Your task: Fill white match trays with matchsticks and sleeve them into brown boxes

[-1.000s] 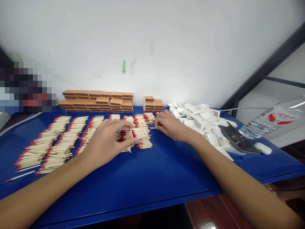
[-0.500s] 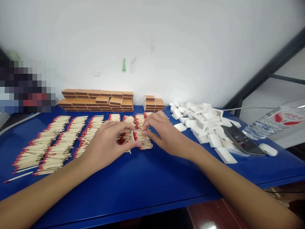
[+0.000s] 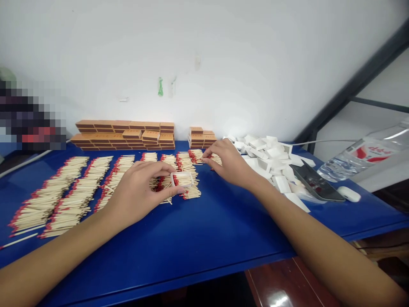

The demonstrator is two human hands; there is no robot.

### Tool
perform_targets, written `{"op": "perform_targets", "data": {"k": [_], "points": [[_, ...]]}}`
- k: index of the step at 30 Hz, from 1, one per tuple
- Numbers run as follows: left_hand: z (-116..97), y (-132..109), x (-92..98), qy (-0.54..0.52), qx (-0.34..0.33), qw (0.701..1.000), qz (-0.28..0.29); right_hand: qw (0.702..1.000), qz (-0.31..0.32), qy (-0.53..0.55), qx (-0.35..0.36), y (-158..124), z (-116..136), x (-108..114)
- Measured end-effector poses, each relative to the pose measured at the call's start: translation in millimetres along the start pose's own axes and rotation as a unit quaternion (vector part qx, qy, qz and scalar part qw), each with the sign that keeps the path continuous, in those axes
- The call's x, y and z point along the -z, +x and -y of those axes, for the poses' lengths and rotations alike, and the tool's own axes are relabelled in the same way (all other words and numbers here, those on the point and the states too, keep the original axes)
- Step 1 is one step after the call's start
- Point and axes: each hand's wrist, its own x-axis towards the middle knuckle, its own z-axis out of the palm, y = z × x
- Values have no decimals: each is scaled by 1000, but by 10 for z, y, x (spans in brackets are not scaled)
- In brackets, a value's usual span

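My left hand (image 3: pixel 140 183) grips a white matchbox tray (image 3: pixel 191 180) between thumb and fingers. Red-headed matches (image 3: pixel 182 179) lie inside it. The tray is above the loose matches, close to the right end of the rows. Off to the right, my right hand (image 3: pixel 228 160) is over a small group of loose matches (image 3: pixel 216 158) at the back. Its fingers are bent, with the thumb a little apart from them, and matches show in the gap. No match can be seen lifted in it.
Rows of matches (image 3: pixel 67 183) cover the left of the blue table (image 3: pixel 191 243). Brown matchboxes (image 3: pixel 118 136) are stacked along the wall, with a smaller stack (image 3: pixel 202 137) beside them. White trays (image 3: pixel 268 157) heap at right, near a phone (image 3: pixel 316 183), white case (image 3: pixel 349 194) and plastic bottle (image 3: pixel 367 151).
My right hand has left the tray and moved right and back to the matches behind. My left hand still holds the tray. The whole view has shifted slightly.
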Motion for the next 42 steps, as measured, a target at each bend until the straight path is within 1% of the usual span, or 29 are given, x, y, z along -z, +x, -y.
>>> {"op": "perform_targets", "data": {"k": [2, 4, 8, 12, 17, 22, 24, 29, 36, 42], "points": [[3, 7, 7, 3, -1, 1000, -2, 999, 32, -18, -15, 6, -136, -57], [9, 11, 11, 4, -1, 1000, -4, 998, 57, -23, -21, 13, -199, -121], [23, 11, 8, -2, -3, 1000, -6, 996, 75, -35, -27, 28, -179, -200], [21, 7, 6, 4, -7, 1000, -6, 995, 84, -54, -27, 20, -147, -149], [0, 6, 10, 3, -9, 1000, -7, 996, 72, -44, -22, 6, -106, -51], [14, 2, 13, 8, -8, 1000, -4, 994, 104, -37, -9, 4, -19, -112], [17, 4, 17, 11, -5, 1000, -1, 994, 105, -35, -14, 2, -5, -138], [11, 12, 17, 12, -7, 1000, -4, 995, 88, -38, -23, 4, -13, -148], [15, 9, 20, 8, -14, 1000, -9, 993, 107, -48, -29, 18, -27, -136], [16, 20, 32, 19, -22, 1000, -11, 989, 122, -78, -27, 4, -105, -56]]}}
